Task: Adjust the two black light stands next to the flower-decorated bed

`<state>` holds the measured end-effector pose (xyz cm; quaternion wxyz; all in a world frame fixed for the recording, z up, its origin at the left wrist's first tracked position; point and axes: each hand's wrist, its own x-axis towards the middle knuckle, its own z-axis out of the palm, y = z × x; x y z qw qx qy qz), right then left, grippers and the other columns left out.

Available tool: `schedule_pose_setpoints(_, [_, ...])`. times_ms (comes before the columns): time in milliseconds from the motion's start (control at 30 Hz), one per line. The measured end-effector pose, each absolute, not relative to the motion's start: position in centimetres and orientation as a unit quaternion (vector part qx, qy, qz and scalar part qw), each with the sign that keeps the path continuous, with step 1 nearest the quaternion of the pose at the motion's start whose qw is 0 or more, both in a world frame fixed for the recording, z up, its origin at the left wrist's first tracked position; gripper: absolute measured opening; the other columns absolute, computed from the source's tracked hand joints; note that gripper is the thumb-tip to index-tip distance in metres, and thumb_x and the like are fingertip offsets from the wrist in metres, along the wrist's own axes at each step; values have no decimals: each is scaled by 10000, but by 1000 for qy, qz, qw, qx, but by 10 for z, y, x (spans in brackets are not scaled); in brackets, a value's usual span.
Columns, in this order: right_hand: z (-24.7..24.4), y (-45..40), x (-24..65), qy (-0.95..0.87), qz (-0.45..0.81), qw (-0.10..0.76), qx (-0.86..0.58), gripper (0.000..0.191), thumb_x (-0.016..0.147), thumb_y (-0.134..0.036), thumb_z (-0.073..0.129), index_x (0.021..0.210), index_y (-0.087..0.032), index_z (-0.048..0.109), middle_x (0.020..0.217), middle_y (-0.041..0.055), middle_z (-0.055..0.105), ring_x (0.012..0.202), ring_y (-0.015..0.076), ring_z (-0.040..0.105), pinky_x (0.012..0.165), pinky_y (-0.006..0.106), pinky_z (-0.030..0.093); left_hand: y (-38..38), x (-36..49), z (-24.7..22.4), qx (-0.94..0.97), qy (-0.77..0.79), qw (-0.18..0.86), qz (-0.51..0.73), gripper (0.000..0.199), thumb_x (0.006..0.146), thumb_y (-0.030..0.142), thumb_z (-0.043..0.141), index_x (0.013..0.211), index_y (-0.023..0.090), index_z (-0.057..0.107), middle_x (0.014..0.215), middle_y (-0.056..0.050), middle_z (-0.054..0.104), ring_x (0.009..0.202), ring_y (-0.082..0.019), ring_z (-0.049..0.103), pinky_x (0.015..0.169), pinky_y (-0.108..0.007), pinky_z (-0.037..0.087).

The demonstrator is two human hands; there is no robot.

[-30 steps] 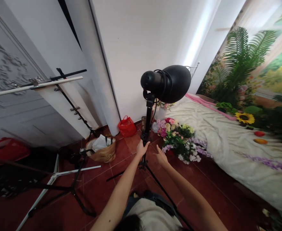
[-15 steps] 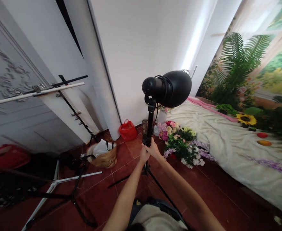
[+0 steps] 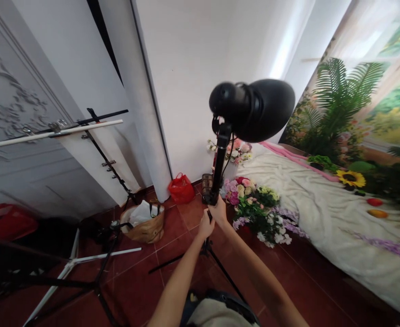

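Note:
A black studio light (image 3: 268, 109) with a wide dish reflector and a coiled cable tops a black light stand (image 3: 217, 175) in front of me. My right hand (image 3: 219, 210) is closed round the stand's column, just under a dark clamp collar. Lower on the same column, my left hand (image 3: 206, 225) wraps the pole with its fingers shut. Below my hands the stand's legs spread over the red tile floor. The light leans slightly to the right and looks a bit blurred.
Left stand a backdrop stand with a white crossbar (image 3: 84, 127) and white tripod legs (image 3: 70, 263). A woven basket (image 3: 145, 229) and a red bag (image 3: 181, 189) sit on the floor. Artificial flowers (image 3: 254, 200) lie beside a bed with a cream blanket (image 3: 322, 218) at right.
The light has risen and come closer, shifting a little right. My right hand has moved slightly up the stand, my left slightly down, so a gap now shows between them.

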<state>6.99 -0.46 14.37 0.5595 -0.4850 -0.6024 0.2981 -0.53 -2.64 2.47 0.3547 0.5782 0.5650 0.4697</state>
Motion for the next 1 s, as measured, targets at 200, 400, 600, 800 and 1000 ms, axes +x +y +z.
schedule_pose_setpoints(200, [244, 10, 76, -656, 231, 579, -425, 347, 721, -351, 582, 1008, -157, 561, 895, 64, 649, 807, 190, 593, 746, 294, 472, -29, -5, 32, 583, 558, 330, 490, 299, 799, 387, 513, 1029, 206, 456, 949, -63, 613, 860, -186, 600, 786, -333, 459])
schedule_pose_setpoints(400, [278, 14, 80, -669, 195, 584, -416, 324, 743, -401, 573, 945, -148, 569, 843, 54, 623, 768, 181, 574, 721, 292, 458, -5, 6, 44, 540, 576, 343, 509, 243, 714, 403, 592, 797, 175, 571, 736, -22, 627, 704, -168, 593, 679, -289, 467])
schedule_pose_setpoints(600, [275, 11, 80, -677, 192, 566, -429, 332, 739, -411, 589, 942, -149, 562, 798, 41, 633, 707, 177, 578, 645, 273, 450, 9, 25, 47, 448, 611, 330, 563, 255, 697, 410, 605, 709, 157, 574, 683, -45, 624, 680, -184, 597, 646, -295, 463])
schedule_pose_setpoints(800, [279, 8, 96, -715, 195, 517, -428, 420, 738, -471, 599, 1004, -152, 534, 853, 47, 642, 745, 185, 598, 671, 289, 462, 8, 27, 48, 433, 616, 322, 574, 237, 684, 376, 621, 700, 173, 499, 655, -17, 574, 662, -162, 575, 644, -283, 458])
schedule_pose_setpoints(1000, [203, -3, 131, -741, 254, 471, -407, 407, 842, -447, 472, 1165, -198, 482, 1168, 91, 565, 1069, 198, 537, 896, 338, 437, 6, 27, 50, 427, 603, 332, 586, 231, 677, 345, 631, 711, 180, 474, 656, 2, 542, 638, -139, 550, 616, -258, 453])
